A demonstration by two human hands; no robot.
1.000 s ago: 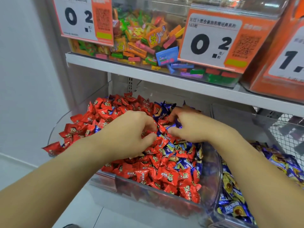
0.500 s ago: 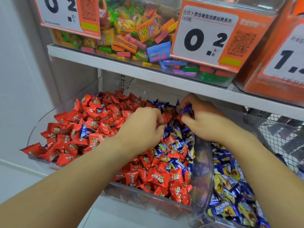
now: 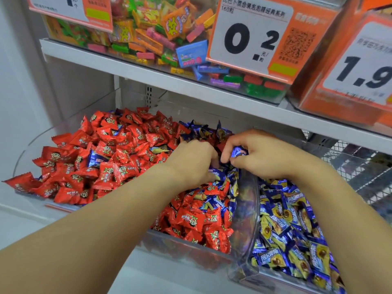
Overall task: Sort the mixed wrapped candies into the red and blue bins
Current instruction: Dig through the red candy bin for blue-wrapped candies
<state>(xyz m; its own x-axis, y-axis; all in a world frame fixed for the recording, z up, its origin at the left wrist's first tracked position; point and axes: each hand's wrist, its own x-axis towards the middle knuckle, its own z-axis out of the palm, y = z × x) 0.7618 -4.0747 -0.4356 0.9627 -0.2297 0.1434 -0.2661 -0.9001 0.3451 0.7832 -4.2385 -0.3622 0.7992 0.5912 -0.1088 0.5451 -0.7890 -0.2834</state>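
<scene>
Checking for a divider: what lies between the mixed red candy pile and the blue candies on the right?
In the head view, a clear curved bin wall stands between the red pile and the blue candies.

left bin [image 3: 31,145]: mixed candies [image 3: 118,158] | right bin [image 3: 250,209]: adjacent | shelf [image 3: 148,75]: above
</scene>
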